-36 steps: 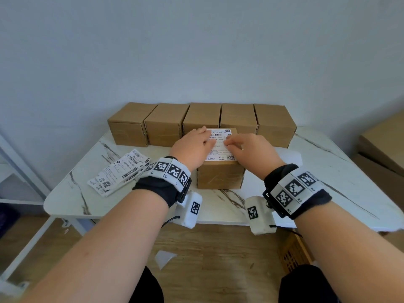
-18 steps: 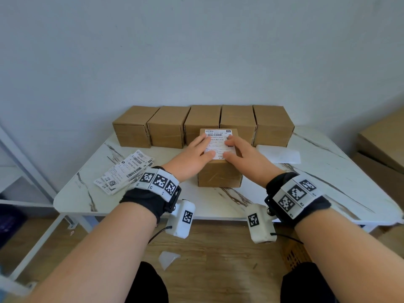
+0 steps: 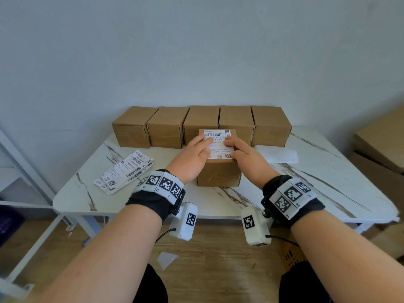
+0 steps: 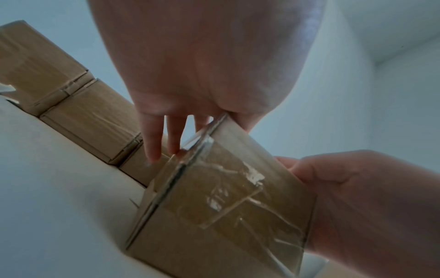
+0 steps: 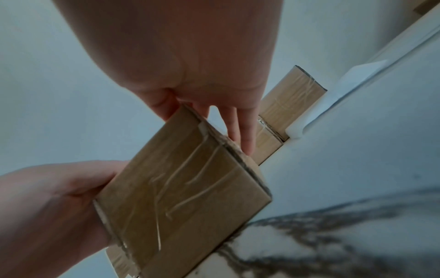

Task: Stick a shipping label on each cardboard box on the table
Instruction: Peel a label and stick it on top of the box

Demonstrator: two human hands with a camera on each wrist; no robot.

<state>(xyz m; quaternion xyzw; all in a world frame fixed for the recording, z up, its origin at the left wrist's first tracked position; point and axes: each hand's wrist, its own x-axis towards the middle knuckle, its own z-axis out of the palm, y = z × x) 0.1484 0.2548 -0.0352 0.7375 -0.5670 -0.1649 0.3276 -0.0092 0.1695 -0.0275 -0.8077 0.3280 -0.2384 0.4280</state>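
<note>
A small taped cardboard box point(image 3: 218, 173) stands at the table's middle with a white shipping label point(image 3: 217, 136) lying on its top. My left hand point(image 3: 196, 150) rests on the label's left part and my right hand point(image 3: 240, 149) on its right part, fingers straight. In the left wrist view the left fingers point(image 4: 152, 143) hang down the box's point(image 4: 226, 197) left side. The right wrist view has the right fingers point(image 5: 243, 131) down the right side of the box point(image 5: 181, 188). Several bare boxes point(image 3: 201, 121) line the wall behind.
A fanned pile of loose labels point(image 3: 124, 171) lies on the marble table point(image 3: 317, 189) to the left. A blank white backing sheet point(image 3: 276, 153) lies to the right of the box. Larger cartons point(image 3: 382, 145) stand off the table's right edge.
Both hands have slid apart from the label's middle toward the box's sides, so more of the label shows. The box stays in place.
</note>
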